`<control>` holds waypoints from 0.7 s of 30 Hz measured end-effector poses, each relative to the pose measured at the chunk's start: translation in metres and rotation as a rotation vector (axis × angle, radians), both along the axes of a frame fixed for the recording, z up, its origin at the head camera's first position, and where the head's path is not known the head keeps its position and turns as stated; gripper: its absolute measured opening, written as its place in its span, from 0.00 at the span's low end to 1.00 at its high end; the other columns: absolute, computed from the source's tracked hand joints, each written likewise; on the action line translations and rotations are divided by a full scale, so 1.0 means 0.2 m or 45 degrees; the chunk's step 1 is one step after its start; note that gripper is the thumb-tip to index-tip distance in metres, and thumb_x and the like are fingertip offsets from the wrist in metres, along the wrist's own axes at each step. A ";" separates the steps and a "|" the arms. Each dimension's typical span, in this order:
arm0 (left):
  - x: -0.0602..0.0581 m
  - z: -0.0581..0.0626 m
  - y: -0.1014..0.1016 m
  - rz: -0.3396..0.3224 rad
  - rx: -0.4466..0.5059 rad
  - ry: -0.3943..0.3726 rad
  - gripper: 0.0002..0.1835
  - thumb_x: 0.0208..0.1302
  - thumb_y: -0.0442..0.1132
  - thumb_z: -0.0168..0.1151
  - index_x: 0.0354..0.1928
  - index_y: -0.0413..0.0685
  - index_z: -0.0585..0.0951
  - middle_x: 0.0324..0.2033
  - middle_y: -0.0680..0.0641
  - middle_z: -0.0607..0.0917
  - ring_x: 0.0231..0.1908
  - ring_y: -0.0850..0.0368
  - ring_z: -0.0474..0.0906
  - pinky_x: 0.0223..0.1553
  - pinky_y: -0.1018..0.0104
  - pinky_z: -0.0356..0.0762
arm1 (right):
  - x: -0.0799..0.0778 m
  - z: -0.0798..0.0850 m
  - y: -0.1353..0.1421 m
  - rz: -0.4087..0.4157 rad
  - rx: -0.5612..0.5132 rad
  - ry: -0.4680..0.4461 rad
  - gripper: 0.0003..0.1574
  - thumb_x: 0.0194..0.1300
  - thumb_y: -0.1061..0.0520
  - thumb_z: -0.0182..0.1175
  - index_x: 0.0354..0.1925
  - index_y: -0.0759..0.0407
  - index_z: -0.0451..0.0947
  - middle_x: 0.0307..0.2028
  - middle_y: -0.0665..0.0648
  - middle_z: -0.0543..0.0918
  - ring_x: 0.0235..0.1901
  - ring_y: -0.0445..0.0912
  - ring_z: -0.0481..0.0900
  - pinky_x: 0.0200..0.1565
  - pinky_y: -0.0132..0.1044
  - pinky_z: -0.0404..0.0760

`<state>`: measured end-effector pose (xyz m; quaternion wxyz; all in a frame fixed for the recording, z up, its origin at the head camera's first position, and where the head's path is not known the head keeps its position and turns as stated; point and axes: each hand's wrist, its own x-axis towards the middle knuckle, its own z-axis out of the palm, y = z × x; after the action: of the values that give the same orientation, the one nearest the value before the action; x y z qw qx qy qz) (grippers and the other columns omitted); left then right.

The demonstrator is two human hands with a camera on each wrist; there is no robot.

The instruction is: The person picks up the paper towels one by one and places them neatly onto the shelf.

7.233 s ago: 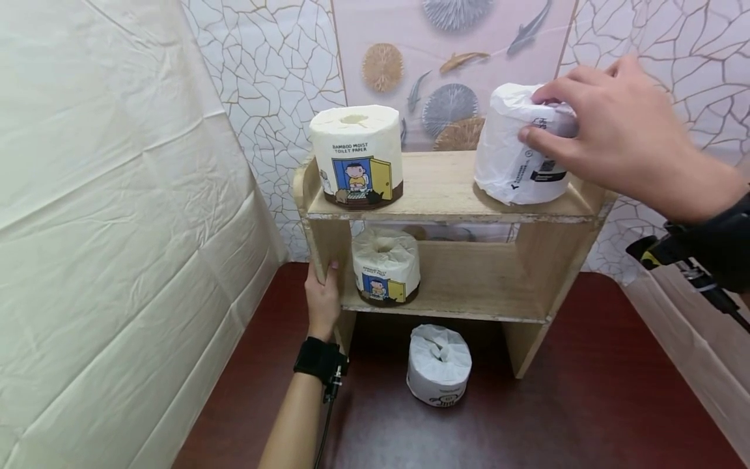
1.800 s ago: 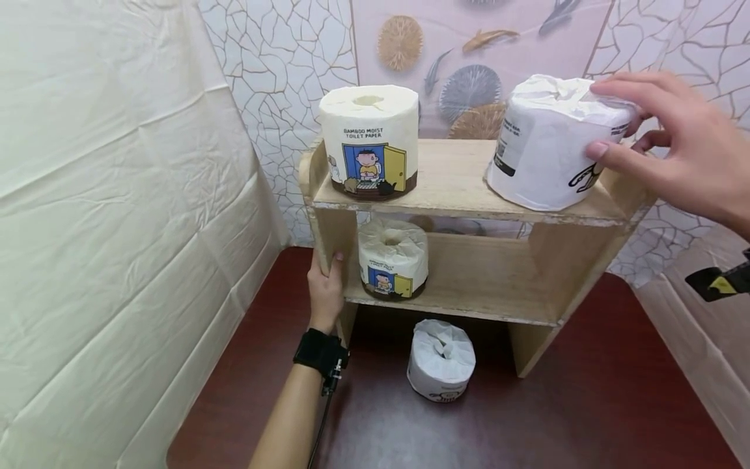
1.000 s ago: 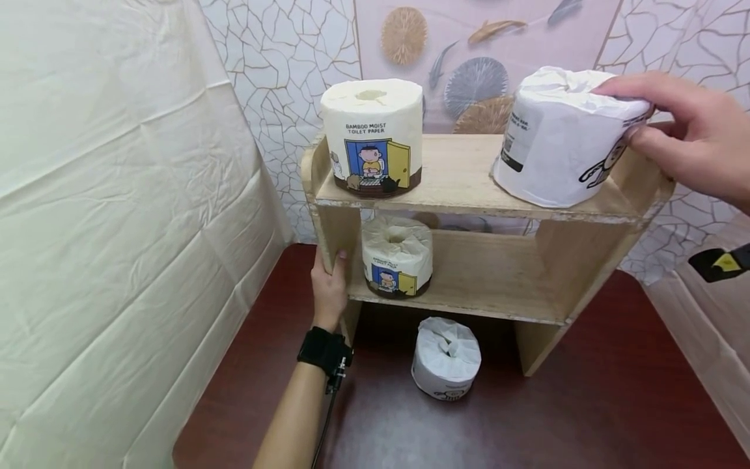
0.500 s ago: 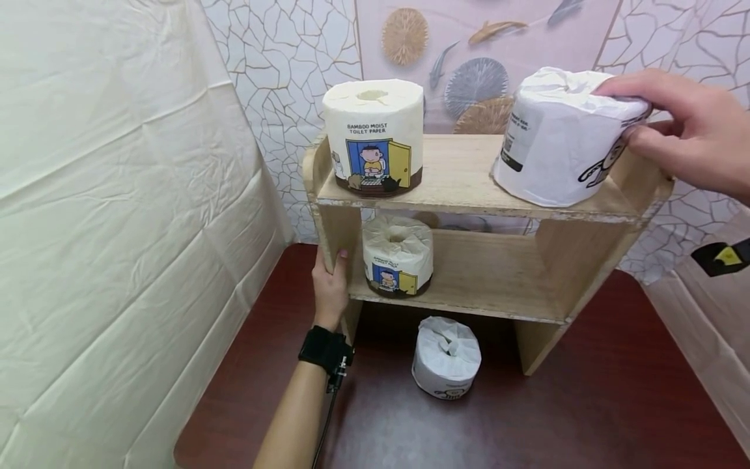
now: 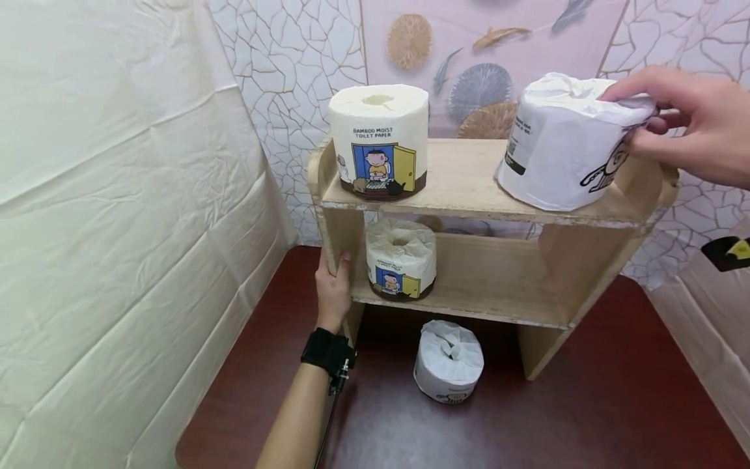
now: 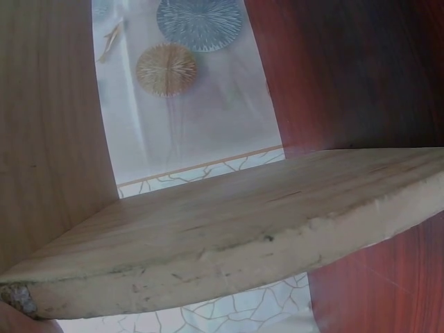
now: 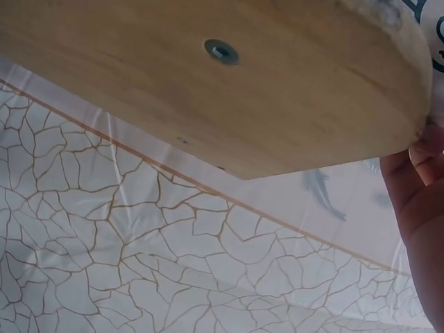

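On the right of the wooden shelf's (image 5: 498, 267) top board stands a white paper-wrapped toilet roll (image 5: 556, 150), a black line drawing on its front right. My right hand (image 5: 694, 127) grips this roll at its upper right side, thumb in front and fingers over the top edge. Lower left, my left hand (image 5: 333, 290) holds the shelf's left side panel (image 5: 322, 221), thumb on the inner face. In the left wrist view a side panel (image 6: 229, 243) fills the foreground. The right wrist view shows the right panel (image 7: 277, 104) with my right hand (image 7: 423, 222) beside it.
A cream toilet roll (image 5: 377, 146) with a cartoon stands at the top left, a similar roll (image 5: 401, 260) on the middle board. Beneath, another white roll (image 5: 448, 365) stands on the dark red table (image 5: 498, 430). Cream cloth (image 5: 146, 228) hangs on the left.
Since the oldest frame, the top right toilet roll has turned: its barcode has moved left and the drawing has come into view. My right hand has shifted to its right side. The left hand keeps its hold.
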<state>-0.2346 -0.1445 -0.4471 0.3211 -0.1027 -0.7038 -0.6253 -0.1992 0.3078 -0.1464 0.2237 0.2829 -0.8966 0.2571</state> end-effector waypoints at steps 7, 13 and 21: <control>0.00 0.00 0.00 0.001 -0.012 0.039 0.22 0.80 0.38 0.57 0.72 0.43 0.74 0.57 0.34 0.84 0.52 0.39 0.84 0.52 0.43 0.81 | 0.03 -0.01 -0.03 -0.102 0.019 0.023 0.33 0.66 0.71 0.60 0.65 0.49 0.79 0.43 0.38 0.72 0.38 0.36 0.66 0.40 0.20 0.64; 0.01 0.01 0.00 0.016 -0.004 0.046 0.22 0.79 0.37 0.58 0.71 0.43 0.75 0.56 0.32 0.85 0.51 0.37 0.85 0.51 0.41 0.80 | 0.09 0.02 -0.07 -0.173 0.045 0.023 0.30 0.67 0.67 0.63 0.65 0.49 0.79 0.39 0.42 0.68 0.35 0.36 0.63 0.25 0.28 0.61; 0.02 0.01 0.00 0.018 -0.015 0.032 0.23 0.80 0.38 0.57 0.72 0.43 0.74 0.57 0.32 0.84 0.52 0.37 0.84 0.52 0.41 0.81 | 0.13 0.05 -0.14 -0.161 0.114 0.130 0.26 0.61 0.64 0.68 0.59 0.58 0.81 0.33 0.36 0.68 0.30 0.32 0.63 0.26 0.25 0.60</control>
<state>-0.2314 -0.1437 -0.4454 0.3337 -0.1074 -0.7040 -0.6176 -0.1727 0.2804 -0.1355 0.2722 0.2480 -0.9106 0.1874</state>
